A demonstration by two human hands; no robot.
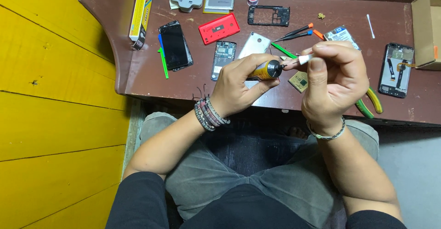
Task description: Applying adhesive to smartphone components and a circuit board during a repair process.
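My left hand (239, 84) grips a small yellow glue tube (265, 70) with a black nozzle, held level above the front edge of the brown table (330, 100). My right hand (333, 79) pinches a thin white stick (304, 59) whose tip meets the tube's nozzle. A small tan square part (298, 81) lies on the table just under the two hands. Both wrists wear bracelets.
Phone parts cover the table: a black screen (174, 45), red back cover (219, 28), silver cover (254, 44), circuit board frame (223, 54), black frame (268, 15), opened phone (395, 69). Green-handled pliers (370, 105), screwdrivers (294, 32), yellow box (140, 16), cardboard box (427, 29). Yellow wall on the left.
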